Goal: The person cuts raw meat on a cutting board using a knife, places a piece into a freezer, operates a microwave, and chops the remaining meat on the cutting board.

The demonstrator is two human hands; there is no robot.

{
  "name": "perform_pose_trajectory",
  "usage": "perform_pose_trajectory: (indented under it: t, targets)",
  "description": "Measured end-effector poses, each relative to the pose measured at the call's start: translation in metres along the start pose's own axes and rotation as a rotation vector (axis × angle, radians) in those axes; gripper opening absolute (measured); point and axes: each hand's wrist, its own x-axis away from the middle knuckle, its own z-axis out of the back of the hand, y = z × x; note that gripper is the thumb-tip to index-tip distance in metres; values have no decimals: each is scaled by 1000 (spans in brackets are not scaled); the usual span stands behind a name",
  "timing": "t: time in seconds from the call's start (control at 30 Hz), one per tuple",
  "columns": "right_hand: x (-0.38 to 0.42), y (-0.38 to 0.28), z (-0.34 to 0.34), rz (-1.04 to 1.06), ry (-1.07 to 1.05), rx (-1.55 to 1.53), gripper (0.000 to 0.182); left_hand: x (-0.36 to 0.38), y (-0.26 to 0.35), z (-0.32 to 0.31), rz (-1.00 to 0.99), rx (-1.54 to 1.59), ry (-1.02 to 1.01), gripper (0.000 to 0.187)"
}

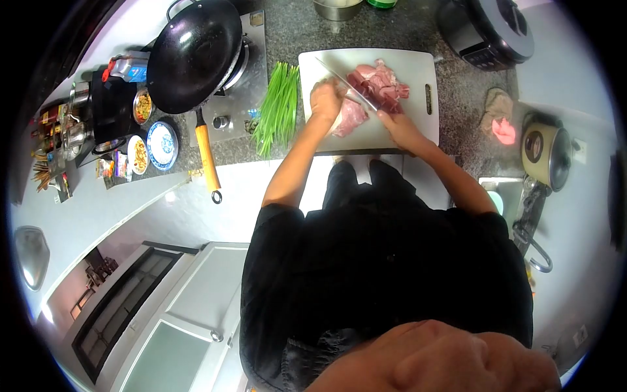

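Observation:
A white cutting board [420,62] lies on the counter with raw meat on it. My right hand [400,129] is closed round the handle of a knife [358,90], whose blade slants up to the left across the board. Cut meat slices [382,80] lie beyond and to the right of the blade. A larger piece of meat [353,117] lies on the near side of the blade. My left hand [326,99] rests on the left part of the board beside that piece, fingers curled; what they press on is hidden.
Green stalks [277,108] lie left of the board. Further left are a wok [192,55] on the stove, its wooden handle [207,150] over the counter edge, and a blue-patterned plate [162,146]. A cooker [486,32] and a cloth [498,106] are on the right.

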Motion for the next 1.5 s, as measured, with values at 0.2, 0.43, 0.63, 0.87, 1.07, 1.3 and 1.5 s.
perform_pose_trajectory:
  t: [0.2,0.43,0.63,0.87,1.07,1.3,1.5]
  targets:
    - [-24,1,-13,-163,-85,121,70,3,-6,-19,71,7,-31,18]
    - [-91,-48,-33,0,-111,165,66,8,-11,-21,-65,17,4,14]
    - [-65,-5,-9,100,-73,-41,59,10,-43,4,150,-39,-130,18]
    - [3,25,9,-123,-1,-261,60,39,-25,27,-596,1,-107,44]
    - [22,54,3,-194,-11,-333,63,42,7,14,-470,-219,-272,59]
    - [29,43,17,-178,53,-293,63,27,21,-16,-142,-111,-143,53]
    - [43,39,16,-234,52,-318,62,49,49,-24,-153,-277,-23,69]
